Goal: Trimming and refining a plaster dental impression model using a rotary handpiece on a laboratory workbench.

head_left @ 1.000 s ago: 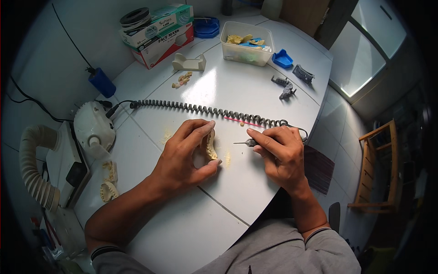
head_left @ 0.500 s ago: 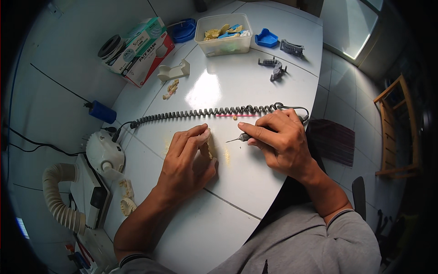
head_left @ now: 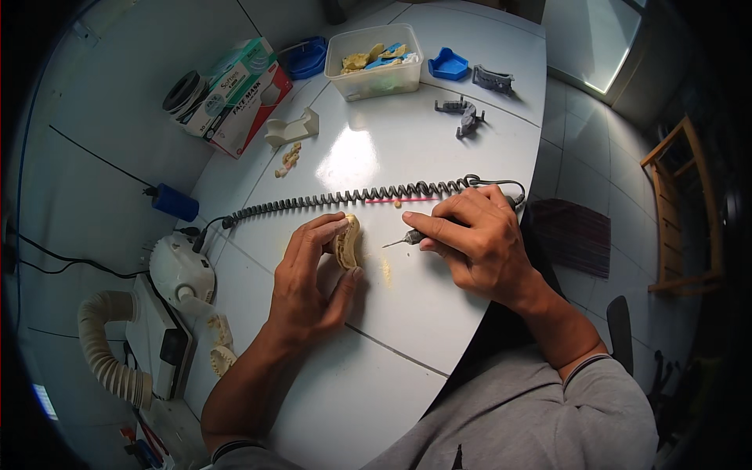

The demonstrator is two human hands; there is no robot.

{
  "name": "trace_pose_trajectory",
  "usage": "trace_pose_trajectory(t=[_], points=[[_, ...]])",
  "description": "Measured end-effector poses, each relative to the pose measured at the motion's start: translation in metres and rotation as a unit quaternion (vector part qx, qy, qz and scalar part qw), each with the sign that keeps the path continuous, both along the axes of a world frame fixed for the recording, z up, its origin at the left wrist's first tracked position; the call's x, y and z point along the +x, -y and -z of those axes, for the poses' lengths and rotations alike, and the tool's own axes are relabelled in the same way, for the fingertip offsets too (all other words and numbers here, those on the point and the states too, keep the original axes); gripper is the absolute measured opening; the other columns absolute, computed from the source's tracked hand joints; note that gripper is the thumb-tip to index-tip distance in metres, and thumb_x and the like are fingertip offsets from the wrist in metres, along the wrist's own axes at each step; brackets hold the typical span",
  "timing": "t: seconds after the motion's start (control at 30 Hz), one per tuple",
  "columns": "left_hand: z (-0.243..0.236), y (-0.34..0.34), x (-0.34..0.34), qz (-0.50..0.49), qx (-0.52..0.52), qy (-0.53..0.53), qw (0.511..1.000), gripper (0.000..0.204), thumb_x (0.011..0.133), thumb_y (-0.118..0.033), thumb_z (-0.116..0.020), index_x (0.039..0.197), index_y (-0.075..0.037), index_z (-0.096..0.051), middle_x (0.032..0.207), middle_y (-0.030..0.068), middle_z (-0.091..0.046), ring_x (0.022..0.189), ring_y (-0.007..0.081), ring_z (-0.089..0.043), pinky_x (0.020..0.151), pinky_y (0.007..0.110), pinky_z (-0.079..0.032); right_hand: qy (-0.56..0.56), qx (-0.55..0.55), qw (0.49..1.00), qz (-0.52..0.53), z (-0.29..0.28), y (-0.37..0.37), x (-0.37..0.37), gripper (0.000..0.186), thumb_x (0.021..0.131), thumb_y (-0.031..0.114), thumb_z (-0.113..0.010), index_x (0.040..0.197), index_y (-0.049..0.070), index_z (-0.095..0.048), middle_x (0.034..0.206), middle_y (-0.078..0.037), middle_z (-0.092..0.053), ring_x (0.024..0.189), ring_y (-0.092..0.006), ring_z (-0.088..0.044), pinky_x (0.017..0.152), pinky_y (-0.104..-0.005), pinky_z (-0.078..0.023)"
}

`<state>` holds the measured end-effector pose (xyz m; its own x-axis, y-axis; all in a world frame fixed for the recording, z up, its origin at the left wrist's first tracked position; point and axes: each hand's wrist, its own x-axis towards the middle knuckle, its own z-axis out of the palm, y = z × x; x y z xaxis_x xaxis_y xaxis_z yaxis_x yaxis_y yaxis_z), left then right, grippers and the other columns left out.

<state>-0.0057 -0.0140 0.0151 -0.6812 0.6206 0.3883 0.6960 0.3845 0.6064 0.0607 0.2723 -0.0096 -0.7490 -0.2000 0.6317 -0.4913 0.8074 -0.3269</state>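
Observation:
A cream dental cast is held on edge between the fingertips and thumb of my left hand. My right hand grips a dark handpiece whose thin bit points left, a short gap from the cast. Pale yellow powder lies between them. Behind both hands a black coiled cord stretches across the desk, with a thin pink rod and a small tan piece beside it.
White motor unit, ribbed hose and more casts at left. Mask boxes, plastic tub, blue mold, grey printed parts and pale pieces at the back. Wooden chair at right.
The cast now shows more between my left fingers, turned differently. My right hand tilts the bit slightly downward compared with a second ago. The camera view has shifted.

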Motion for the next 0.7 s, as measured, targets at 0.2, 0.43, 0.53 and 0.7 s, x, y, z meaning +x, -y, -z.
trace_pose_trajectory(t=[0.2, 0.43, 0.53, 0.7], points=[[-0.0052, 0.0010, 0.0004, 0.016, -0.098, -0.081, 0.992, 0.063, 0.091, 0.005, -0.082, 0.150, -0.001, -0.063, 0.153, 0.0260, -0.066, 0.138, 0.0431, -0.068, 0.116, 0.049, -0.059, -0.004, 0.002, 1.000, 0.002, 0.0015, -0.0009, -0.0001, 0.034, 0.098, 0.029, -0.087, 0.130, 0.018, -0.087, 0.097, -0.003, -0.073, 0.087, -0.0203, -0.066, 0.085, -0.0421, -0.044], [-0.0034, -0.0012, 0.0028, 0.017, -0.111, -0.107, 0.988, 0.068, 0.086, 0.008, -0.083, 0.151, -0.002, -0.063, 0.153, 0.0242, -0.067, 0.137, 0.0436, -0.067, 0.116, 0.052, -0.057, -0.004, 0.000, 1.000, 0.003, 0.0005, -0.0005, -0.0004, 0.034, 0.098, 0.029, -0.087, 0.129, 0.018, -0.087, 0.097, -0.004, -0.073, 0.087, -0.0207, -0.067, 0.085, -0.0422, -0.045], [-0.0048, -0.0009, 0.0051, 0.022, -0.073, -0.115, 0.990, 0.066, 0.086, 0.008, -0.083, 0.148, -0.001, -0.063, 0.153, 0.0250, -0.066, 0.136, 0.0437, -0.067, 0.115, 0.052, -0.058, 0.000, 0.001, 1.000, 0.005, -0.0002, 0.0003, 0.0009, 0.034, 0.098, 0.029, -0.087, 0.129, 0.018, -0.087, 0.097, -0.004, -0.073, 0.088, -0.0210, -0.067, 0.086, -0.0423, -0.045], [-0.0018, 0.0008, 0.0031, 0.004, -0.054, -0.113, 0.992, 0.058, 0.089, 0.006, -0.082, 0.144, 0.002, -0.064, 0.152, 0.0284, -0.065, 0.140, 0.0420, -0.066, 0.117, 0.050, -0.057, -0.011, 0.000, 1.000, 0.004, 0.0007, 0.0012, -0.0005, 0.034, 0.097, 0.030, -0.088, 0.129, 0.018, -0.087, 0.097, -0.004, -0.073, 0.088, -0.0211, -0.067, 0.086, -0.0421, -0.045]])
